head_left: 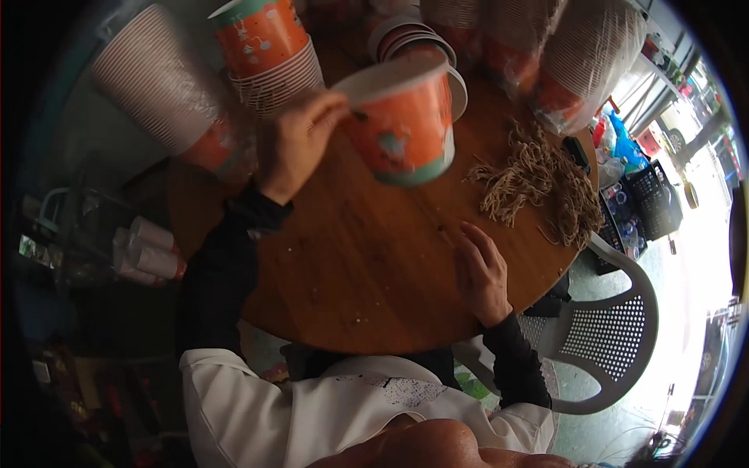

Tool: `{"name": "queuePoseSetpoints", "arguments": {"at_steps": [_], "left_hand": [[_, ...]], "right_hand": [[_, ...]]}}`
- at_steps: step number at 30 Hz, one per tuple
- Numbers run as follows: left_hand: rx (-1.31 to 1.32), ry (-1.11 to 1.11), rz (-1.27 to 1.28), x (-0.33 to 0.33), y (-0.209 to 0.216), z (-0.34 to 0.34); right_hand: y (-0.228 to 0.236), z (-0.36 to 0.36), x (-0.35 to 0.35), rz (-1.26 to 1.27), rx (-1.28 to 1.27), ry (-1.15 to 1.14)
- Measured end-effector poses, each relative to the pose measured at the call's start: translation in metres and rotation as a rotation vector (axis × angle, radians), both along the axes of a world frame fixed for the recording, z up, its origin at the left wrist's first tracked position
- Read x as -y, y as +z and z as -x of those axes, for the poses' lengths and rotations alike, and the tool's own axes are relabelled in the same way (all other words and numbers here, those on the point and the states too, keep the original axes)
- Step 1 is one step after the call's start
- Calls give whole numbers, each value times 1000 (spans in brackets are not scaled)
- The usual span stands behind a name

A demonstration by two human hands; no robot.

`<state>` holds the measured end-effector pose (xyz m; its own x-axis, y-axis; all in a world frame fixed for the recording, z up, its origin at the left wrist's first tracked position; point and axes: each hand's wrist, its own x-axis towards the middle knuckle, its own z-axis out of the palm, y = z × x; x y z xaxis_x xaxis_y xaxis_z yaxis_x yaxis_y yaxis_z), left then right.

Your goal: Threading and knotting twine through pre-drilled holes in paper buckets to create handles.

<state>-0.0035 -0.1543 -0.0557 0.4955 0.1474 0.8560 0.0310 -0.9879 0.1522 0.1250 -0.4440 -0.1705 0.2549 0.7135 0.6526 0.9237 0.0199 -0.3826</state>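
Observation:
My left hand pinches the rim of an orange paper tub with a green base band, held tilted above the table. The tub is slightly blurred. My right hand hovers over or rests on the near right of the wooden table, fingers loosely extended, holding nothing I can see. Behind the held tub lie more paper tubs on their sides, partly hidden by it. A tangled bundle of brown strings lies on the table, beyond my right hand.
Nested orange tubs stand at the far left, beside a taller stack in clear plastic. More wrapped stacks line the far right. A grey plastic chair is at the right, with a black crate beyond.

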Motion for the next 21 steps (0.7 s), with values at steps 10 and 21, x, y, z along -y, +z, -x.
{"name": "queuePoseSetpoints", "arguments": {"at_steps": [10, 21], "left_hand": [[729, -427, 1101, -203, 67, 16], [537, 19, 642, -167, 38, 28]], "right_hand": [[-18, 10, -2, -2, -35, 49], [-16, 7, 2, 13, -123, 12]]}}
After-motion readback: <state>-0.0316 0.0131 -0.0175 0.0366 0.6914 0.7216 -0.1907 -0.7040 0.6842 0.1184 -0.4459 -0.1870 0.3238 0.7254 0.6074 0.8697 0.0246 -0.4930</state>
